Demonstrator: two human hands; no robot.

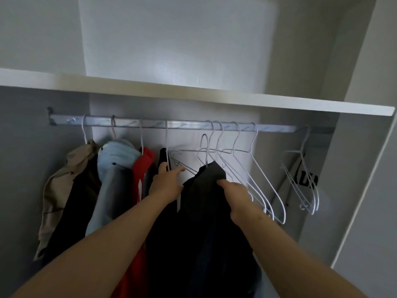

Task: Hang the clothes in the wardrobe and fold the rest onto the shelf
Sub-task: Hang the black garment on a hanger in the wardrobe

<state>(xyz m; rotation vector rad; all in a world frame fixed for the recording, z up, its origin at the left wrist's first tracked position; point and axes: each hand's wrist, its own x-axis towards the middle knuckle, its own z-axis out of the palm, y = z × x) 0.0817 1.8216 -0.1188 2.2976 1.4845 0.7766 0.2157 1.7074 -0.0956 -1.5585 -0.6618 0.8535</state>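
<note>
A dark grey garment (204, 190) on a white wire hanger (205, 149) hangs in front of me, its hook just below the metal rail (171, 124) and not over it. My right hand (235, 194) grips the garment's right shoulder. My left hand (166, 181) reaches in with fingers extended, touching the black garment (163, 157) that hangs on the rail to the left. Further left on the rail hang a red garment (144, 162), a light blue one (117, 153) and a beige and black one (75, 168).
Several empty white hangers (253, 168) hang on the rail right of the grey garment, and more hangers (305, 181) at the far right end. A white shelf (214, 97) runs above the rail. The wardrobe's side wall (365, 190) stands on the right.
</note>
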